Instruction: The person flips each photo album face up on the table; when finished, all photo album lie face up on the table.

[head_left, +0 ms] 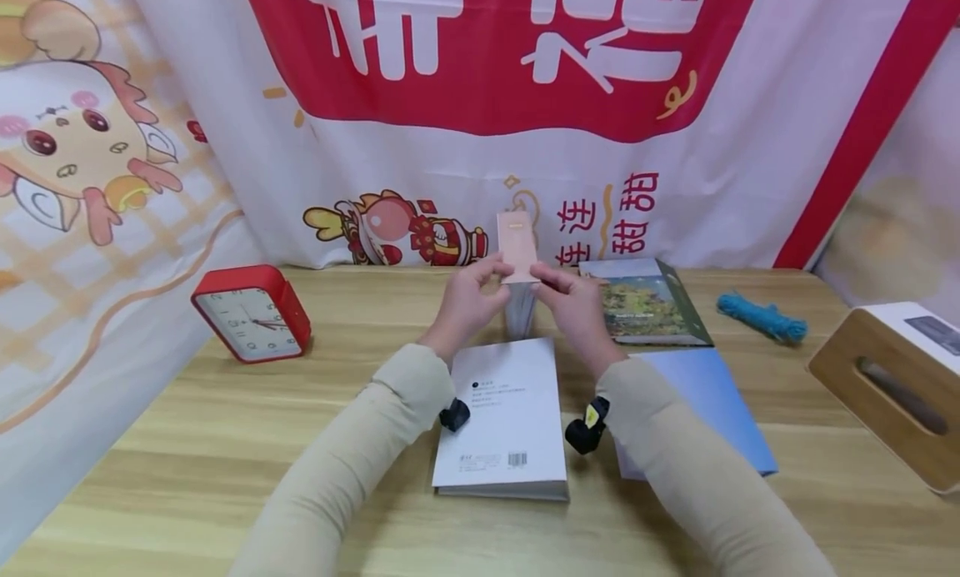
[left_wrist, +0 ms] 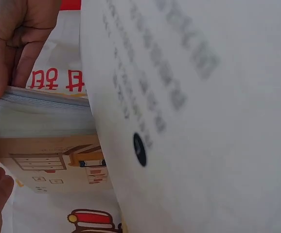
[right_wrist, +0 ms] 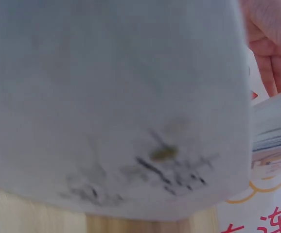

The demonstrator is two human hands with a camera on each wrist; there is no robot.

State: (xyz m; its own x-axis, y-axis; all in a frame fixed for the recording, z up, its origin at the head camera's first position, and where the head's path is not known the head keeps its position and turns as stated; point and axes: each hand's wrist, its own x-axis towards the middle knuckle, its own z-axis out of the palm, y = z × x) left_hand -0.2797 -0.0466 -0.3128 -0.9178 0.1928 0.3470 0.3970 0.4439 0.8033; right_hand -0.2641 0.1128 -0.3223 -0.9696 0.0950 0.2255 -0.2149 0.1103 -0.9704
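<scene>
Both hands hold a book with a pale pink cover (head_left: 517,248) beyond a white book. My left hand (head_left: 471,300) pinches its left side, and my right hand (head_left: 570,302) grips the right side with thumb and fingers. In the left wrist view the held book's page edges (left_wrist: 43,116) and an illustrated cover (left_wrist: 58,165) with drawn drawers show between the hands. The white book (head_left: 502,427), printed with small text and a barcode, is between my forearms. Its white cover (left_wrist: 208,145) fills much of the left wrist view.
At left stands a red alarm clock (head_left: 251,313). On the right are a book with a landscape cover (head_left: 641,306), a blue-and-white book (head_left: 712,402) partly behind my right forearm, a bundle of blue cord (head_left: 762,317) and a wooden-fronted box (head_left: 892,393). A printed curtain (head_left: 420,160) hangs behind.
</scene>
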